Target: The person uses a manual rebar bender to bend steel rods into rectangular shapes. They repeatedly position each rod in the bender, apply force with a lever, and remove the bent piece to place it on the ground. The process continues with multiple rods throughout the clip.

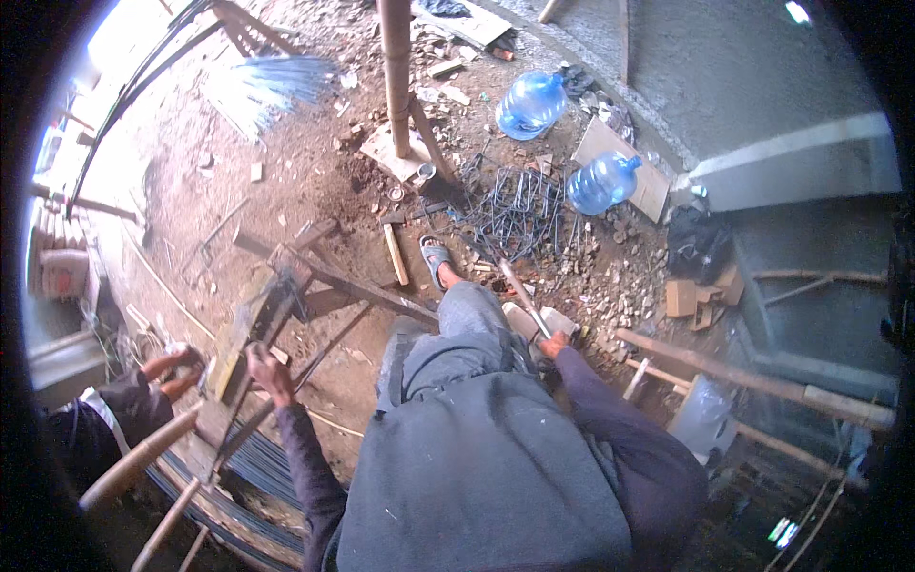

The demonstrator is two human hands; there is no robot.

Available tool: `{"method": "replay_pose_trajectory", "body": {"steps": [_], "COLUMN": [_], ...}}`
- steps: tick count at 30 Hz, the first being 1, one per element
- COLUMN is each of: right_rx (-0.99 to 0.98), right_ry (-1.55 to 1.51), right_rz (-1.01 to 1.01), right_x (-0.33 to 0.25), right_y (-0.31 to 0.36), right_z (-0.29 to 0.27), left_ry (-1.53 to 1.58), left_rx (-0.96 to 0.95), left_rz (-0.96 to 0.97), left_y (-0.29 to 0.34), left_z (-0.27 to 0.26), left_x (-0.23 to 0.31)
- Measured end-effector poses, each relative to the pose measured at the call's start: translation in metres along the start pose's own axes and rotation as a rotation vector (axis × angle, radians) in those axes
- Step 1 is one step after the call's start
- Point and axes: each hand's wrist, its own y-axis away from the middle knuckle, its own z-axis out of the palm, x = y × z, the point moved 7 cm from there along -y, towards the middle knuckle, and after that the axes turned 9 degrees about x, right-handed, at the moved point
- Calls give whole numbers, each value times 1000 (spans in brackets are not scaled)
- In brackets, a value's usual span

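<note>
A rough timber bench (243, 329) stands on a rubble-strewn building site, and with a co-worker (141, 412) close on its left side, a knock or shove from either person could shift it and pinch fingers. Beyond the bench to its right, a tangled heap of bent dark wire frames (519, 210) could catch a swung pole or trip a careless step; a sandaled foot (437, 259), right of the bench, stands near it on loose ground that could slide. The slender stick (523, 294), well to the bench's right, looks straight, pale toward its gripped end and browner toward the other, which slants to the heap; whether they touch cannot be told. The person's right hand (554, 344) is wrapped around the stick's near end, while the left hand (271, 374), just beside the bench's right edge, has curled fingers, its grip, if any, unclear.
</note>
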Motion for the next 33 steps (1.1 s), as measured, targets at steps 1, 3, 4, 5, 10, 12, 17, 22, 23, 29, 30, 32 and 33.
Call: {"method": "replay_pose_trajectory", "body": {"steps": [1, 3, 4, 5, 10, 12, 17, 22, 23, 29, 30, 32, 33], "right_rx": [-81, -136, -107, -78, 208, 15, -84, -190, -203, -269, -285, -305, -318], "right_ry": [33, 65, 56, 45, -126, -129, -47, 47, 68, 128, 176, 335, 437], "right_rz": [-2, 93, 181, 266, 404, 372, 185, -92, -144, -584, -611, -415, -301], "right_x": [20, 60, 73, 84, 74, 56, 9, -33, -39, -130, -153, -191, -210], "right_y": [-1, 8, 13, 20, 55, 57, 21, -62, -86, -205, -216, -242, -253], "right_z": [15, 36, 41, 46, 40, 51, 53, 63, 62, 24, 7, -43, -73], "left_ry": [23, 1, -21, -7, 265, 441, 574, 432, 273, -161, -224, -259, -158], "left_rx": [-20, -242, -328, -370, -524, -556, -636, -857, -810, -546, -564, -597, -564], "left_rz": [137, 201, 177, 248, 141, 121, 248, 66, -14, -287, -501, -719, -808], "left_y": [10, 28, 35, 38, 35, 35, 42, 50, 52, 79, 97, 123, 131], "left_z": [7, 33, 48, 61, 139, 177, 254, 288, 290, 225, 213, 201, 204], "left_x": [39, 101, 127, 159, 270, 311, 364, 253, 212, 3, -25, -50, -52]}}
